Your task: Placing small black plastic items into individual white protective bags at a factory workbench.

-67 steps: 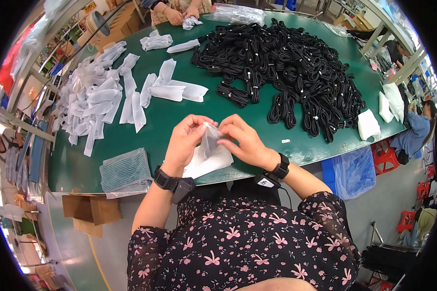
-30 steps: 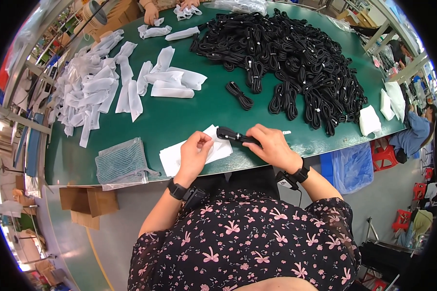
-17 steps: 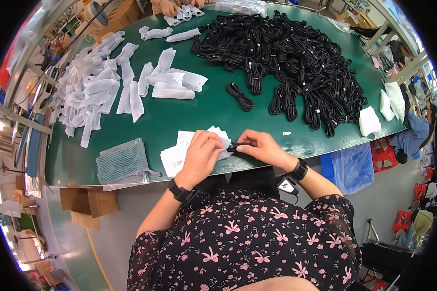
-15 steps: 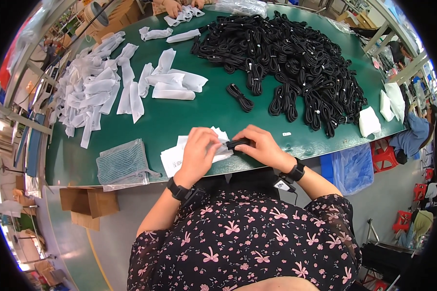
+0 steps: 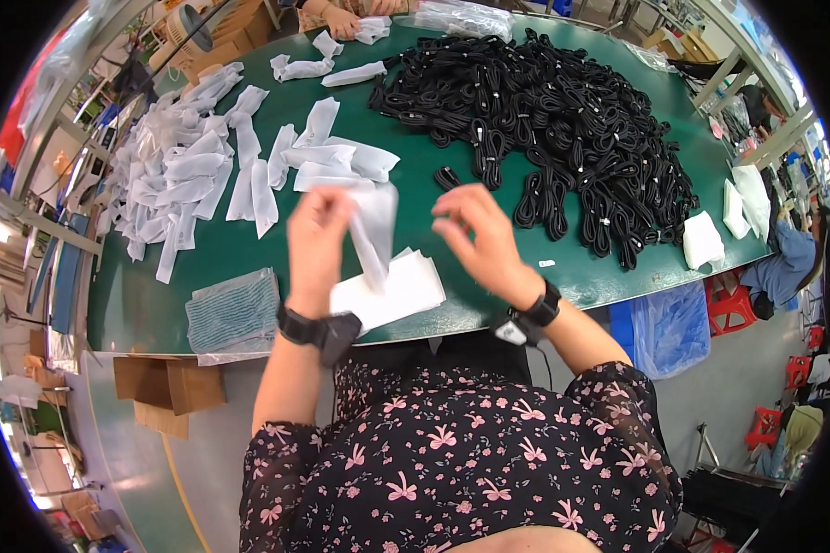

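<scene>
Left hand [image 5: 318, 235] is up off the green worktop [image 5: 415, 198], fingers pinched on the top of a white translucent bag [image 5: 375, 230] that hangs down from the grip, blurred. Right hand [image 5: 482, 241] is raised too, at three o'clock from the bag and clear of it, fingers loosely curled with nothing visible in them. The two hands are apart, the bag between them. Below them, at six o'clock, a small stack of flat white bags [image 5: 392, 290] lies at the near edge of the worktop. At eight o'clock from the left hand sits a grey mesh pouch [image 5: 235, 311]. A big heap of coiled black cables [image 5: 563, 138] fills the worktop at one o'clock, one single coil [image 5: 447, 177] lying nearest, just beyond the hands. Filled white bags [image 5: 203, 166] are strewn at ten o'clock. Another person's hand [image 5: 341, 18] works at the far edge.
</scene>
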Demonstrator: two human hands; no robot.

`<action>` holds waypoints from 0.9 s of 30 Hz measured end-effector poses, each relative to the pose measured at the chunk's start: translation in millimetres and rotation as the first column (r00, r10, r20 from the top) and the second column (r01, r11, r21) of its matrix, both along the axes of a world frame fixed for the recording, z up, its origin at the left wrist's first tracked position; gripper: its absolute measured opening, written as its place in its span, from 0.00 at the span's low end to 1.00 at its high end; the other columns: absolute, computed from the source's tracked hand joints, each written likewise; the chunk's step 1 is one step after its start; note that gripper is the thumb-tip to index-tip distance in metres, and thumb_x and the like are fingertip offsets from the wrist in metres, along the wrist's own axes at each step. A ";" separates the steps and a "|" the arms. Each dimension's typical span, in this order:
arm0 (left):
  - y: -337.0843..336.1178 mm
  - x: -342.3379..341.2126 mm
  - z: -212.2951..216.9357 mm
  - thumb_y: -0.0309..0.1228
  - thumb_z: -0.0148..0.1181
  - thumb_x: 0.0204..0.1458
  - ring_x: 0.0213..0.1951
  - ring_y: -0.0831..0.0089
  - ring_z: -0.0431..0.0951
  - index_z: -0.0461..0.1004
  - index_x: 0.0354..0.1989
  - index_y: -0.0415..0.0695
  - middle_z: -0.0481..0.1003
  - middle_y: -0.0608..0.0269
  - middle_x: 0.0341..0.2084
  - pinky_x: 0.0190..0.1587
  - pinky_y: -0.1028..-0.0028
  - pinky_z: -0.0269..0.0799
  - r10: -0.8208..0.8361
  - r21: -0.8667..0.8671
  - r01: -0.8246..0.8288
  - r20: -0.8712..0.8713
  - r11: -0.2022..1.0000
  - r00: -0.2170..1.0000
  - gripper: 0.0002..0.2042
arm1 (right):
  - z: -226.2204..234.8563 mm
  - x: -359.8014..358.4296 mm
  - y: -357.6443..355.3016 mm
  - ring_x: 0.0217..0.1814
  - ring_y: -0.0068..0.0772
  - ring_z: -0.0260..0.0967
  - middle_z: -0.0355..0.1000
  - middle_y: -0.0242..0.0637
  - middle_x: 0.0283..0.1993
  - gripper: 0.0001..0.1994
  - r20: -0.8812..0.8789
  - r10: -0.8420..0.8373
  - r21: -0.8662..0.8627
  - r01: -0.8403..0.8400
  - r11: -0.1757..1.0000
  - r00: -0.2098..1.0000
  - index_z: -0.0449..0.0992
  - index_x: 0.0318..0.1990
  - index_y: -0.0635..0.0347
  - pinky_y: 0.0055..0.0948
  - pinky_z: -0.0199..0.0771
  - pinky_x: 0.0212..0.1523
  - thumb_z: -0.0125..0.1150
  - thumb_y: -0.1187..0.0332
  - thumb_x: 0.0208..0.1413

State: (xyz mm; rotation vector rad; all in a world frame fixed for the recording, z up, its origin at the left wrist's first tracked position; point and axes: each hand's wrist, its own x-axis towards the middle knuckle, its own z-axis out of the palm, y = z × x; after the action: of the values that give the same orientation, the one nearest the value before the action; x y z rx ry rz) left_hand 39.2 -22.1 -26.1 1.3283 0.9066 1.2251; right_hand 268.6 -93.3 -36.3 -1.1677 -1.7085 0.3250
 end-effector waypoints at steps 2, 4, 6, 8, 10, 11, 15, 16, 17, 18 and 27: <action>5.2 -6.9 11.4 0.23 0.60 0.53 0.40 0.73 0.74 0.73 0.39 0.35 0.74 0.61 0.39 0.42 0.77 0.71 0.161 0.180 -0.139 -0.115 0.974 0.980 0.07 | -11.4 20.2 14.2 0.33 0.34 0.72 0.68 0.41 0.45 0.15 0.138 -0.111 0.009 0.111 0.994 0.984 0.73 0.45 0.62 0.27 0.74 0.31 0.67 0.73 0.51; 10.7 -5.0 21.6 0.22 0.61 0.52 0.37 0.74 0.74 0.74 0.40 0.36 0.74 0.62 0.38 0.41 0.77 0.71 0.481 0.553 -0.291 -0.234 0.781 0.845 0.08 | -45.2 50.4 30.3 0.34 0.39 0.72 0.68 0.44 0.45 0.15 0.483 -0.220 0.125 0.182 0.975 0.847 0.71 0.45 0.64 0.32 0.74 0.30 0.66 0.72 0.52; -12.1 2.7 11.4 0.24 0.62 0.53 0.36 0.74 0.74 0.75 0.41 0.37 0.74 0.63 0.38 0.41 0.77 0.70 0.311 0.480 -0.108 -0.366 0.871 0.877 0.09 | -54.8 60.4 32.2 0.34 0.42 0.72 0.68 0.46 0.45 0.15 0.627 -0.271 0.186 0.197 0.962 0.731 0.70 0.45 0.65 0.35 0.74 0.30 0.65 0.71 0.52; -43.2 8.6 -6.6 0.25 0.64 0.51 0.34 0.71 0.74 0.75 0.40 0.38 0.73 0.62 0.36 0.40 0.75 0.71 0.073 0.370 0.169 -0.557 0.914 0.828 0.09 | -55.3 55.5 28.7 0.32 0.45 0.72 0.69 0.48 0.43 0.14 0.614 -0.193 0.015 0.232 0.973 0.766 0.67 0.45 0.65 0.38 0.73 0.29 0.62 0.72 0.54; -62.3 16.5 -37.2 0.25 0.65 0.49 0.34 0.67 0.75 0.75 0.39 0.38 0.73 0.60 0.36 0.38 0.74 0.71 0.000 0.342 0.274 -0.625 0.899 0.780 0.10 | -57.7 51.0 23.0 0.32 0.47 0.71 0.70 0.49 0.42 0.14 0.606 -0.153 -0.077 0.249 0.965 0.780 0.66 0.45 0.65 0.40 0.73 0.29 0.61 0.72 0.54; -69.4 20.7 -51.6 0.24 0.65 0.48 0.33 0.65 0.75 0.75 0.38 0.38 0.73 0.58 0.34 0.37 0.72 0.71 0.052 0.391 0.296 -0.673 0.872 0.737 0.09 | -59.2 49.2 20.4 0.30 0.46 0.71 0.71 0.48 0.40 0.13 0.556 -0.171 -0.096 0.268 0.959 0.813 0.65 0.45 0.65 0.39 0.72 0.29 0.59 0.73 0.56; -74.2 29.3 -68.4 0.25 0.65 0.47 0.33 0.58 0.75 0.75 0.33 0.38 0.73 0.56 0.31 0.35 0.66 0.72 0.099 0.388 0.279 -0.719 0.879 0.688 0.08 | -49.0 37.1 1.6 0.27 0.41 0.70 0.73 0.44 0.34 0.09 0.289 -0.131 -0.282 0.215 0.935 0.948 0.63 0.44 0.65 0.36 0.71 0.28 0.53 0.74 0.58; -74.3 29.5 -69.7 0.25 0.65 0.46 0.34 0.55 0.75 0.74 0.32 0.38 0.73 0.56 0.31 0.36 0.63 0.72 0.097 0.364 0.257 -0.722 0.895 0.685 0.07 | -40.9 32.8 -7.4 0.27 0.39 0.70 0.73 0.43 0.32 0.09 0.107 -0.066 -0.405 0.104 0.908 0.992 0.63 0.44 0.65 0.35 0.71 0.28 0.51 0.74 0.59; -73.9 29.3 -70.6 0.25 0.65 0.46 0.34 0.55 0.75 0.74 0.32 0.38 0.73 0.56 0.31 0.36 0.63 0.72 0.097 0.365 0.257 -0.721 0.895 0.686 0.07 | -33.7 29.3 -15.3 0.26 0.37 0.69 0.73 0.42 0.31 0.08 -0.086 -0.019 -0.499 -0.027 0.866 0.996 0.63 0.45 0.65 0.34 0.70 0.29 0.50 0.74 0.60; -73.7 28.7 -71.2 0.24 0.65 0.47 0.32 0.59 0.74 0.74 0.32 0.37 0.73 0.57 0.30 0.35 0.66 0.71 0.093 0.354 0.231 -0.701 0.906 0.707 0.06 | -29.1 27.0 -22.7 0.26 0.37 0.69 0.73 0.42 0.31 0.08 -0.085 -0.018 -0.499 -0.027 0.866 0.996 0.63 0.45 0.65 0.34 0.70 0.29 0.50 0.74 0.60; -72.4 23.9 -58.6 0.20 0.60 0.52 0.30 0.71 0.71 0.73 0.32 0.37 0.72 0.63 0.28 0.36 0.75 0.68 -0.062 0.032 0.080 -0.387 0.996 0.920 0.02 | -23.7 33.6 -62.4 0.31 0.33 0.70 0.73 0.39 0.31 0.08 -0.029 0.151 -0.423 -0.149 0.894 0.988 0.65 0.46 0.65 0.31 0.70 0.35 0.49 0.74 0.60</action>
State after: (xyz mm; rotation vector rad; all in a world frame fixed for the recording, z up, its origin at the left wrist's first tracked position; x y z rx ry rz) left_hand 63.1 -94.5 -84.7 1.6620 1.0980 0.9469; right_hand 302.1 -155.7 -60.0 -1.3454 -1.7877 0.8242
